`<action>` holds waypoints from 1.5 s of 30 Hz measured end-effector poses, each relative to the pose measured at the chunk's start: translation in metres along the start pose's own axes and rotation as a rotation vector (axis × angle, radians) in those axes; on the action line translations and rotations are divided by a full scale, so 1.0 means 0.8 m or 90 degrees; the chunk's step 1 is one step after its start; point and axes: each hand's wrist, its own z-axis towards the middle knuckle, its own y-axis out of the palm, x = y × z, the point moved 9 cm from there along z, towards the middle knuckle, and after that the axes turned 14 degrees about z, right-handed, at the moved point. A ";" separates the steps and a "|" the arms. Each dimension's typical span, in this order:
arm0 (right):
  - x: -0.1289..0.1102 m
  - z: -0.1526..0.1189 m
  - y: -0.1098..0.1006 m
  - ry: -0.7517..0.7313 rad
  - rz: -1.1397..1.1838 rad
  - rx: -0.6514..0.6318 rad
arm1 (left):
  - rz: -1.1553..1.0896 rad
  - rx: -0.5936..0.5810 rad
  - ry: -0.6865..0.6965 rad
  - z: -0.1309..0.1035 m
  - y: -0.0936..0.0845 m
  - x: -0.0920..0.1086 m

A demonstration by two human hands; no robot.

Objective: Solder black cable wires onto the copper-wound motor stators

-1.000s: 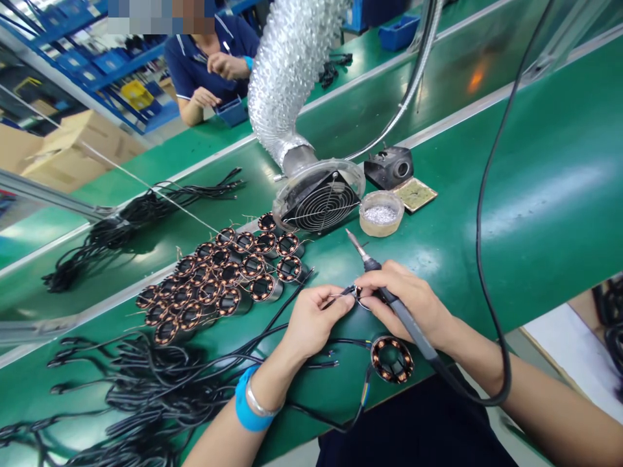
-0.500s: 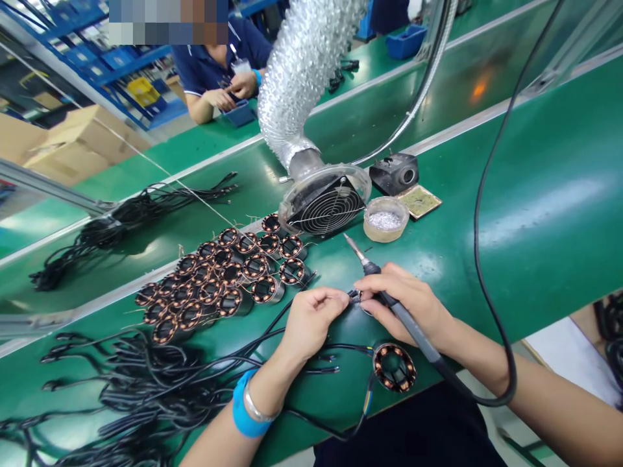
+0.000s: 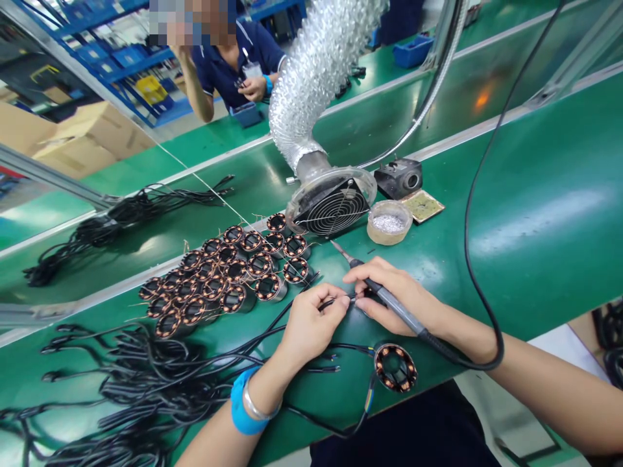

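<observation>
- Left hand point(image 3: 311, 321): thumb and fingers pinching a thin dark wire point(image 3: 330, 303). Right hand point(image 3: 403, 295): closed around the soldering iron point(image 3: 389, 301), its fingertips also at the wire's end.
- Wire is between the two hands, above the bench point(image 3: 535, 259). Fingers hide the joint; I can't tell what's being gripped there.
- Main risk, I'd say: iron tip points away, near the packed copper rings point(image 3: 269, 285) and the fan point(image 3: 335, 207). A wrist twist could scorch a winding or knock the guard.
- Cord point(image 3: 468, 246) loops over the right forearm. If it drags, the tip swings.
- Both pinches look small. Uneven pull could slip the wire or bend its end.
- Loose ring point(image 3: 396, 368) lies near the front edge, coloured leads point(image 3: 370, 395) beside it. An elbow or a tugged lead could send it off.
- Left forearm is right by the cable pile point(image 3: 150, 383); blue wristband point(image 3: 244, 402) might snag.
</observation>
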 end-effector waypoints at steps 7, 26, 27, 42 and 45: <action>0.030 -0.003 0.014 0.166 0.226 0.012 | 0.067 0.009 -0.007 -0.001 0.000 0.000; -0.003 -0.004 0.001 0.001 0.038 0.002 | 0.021 -0.060 0.019 -0.002 0.003 0.000; -0.007 -0.005 0.000 -0.023 0.030 0.004 | 0.024 -0.059 0.025 -0.002 0.002 0.001; -0.029 -0.015 -0.001 -0.113 -0.105 0.095 | 0.258 0.041 0.168 -0.018 -0.007 0.035; -0.037 -0.016 0.003 -0.132 -0.136 0.100 | 0.269 0.088 0.178 -0.027 -0.006 0.039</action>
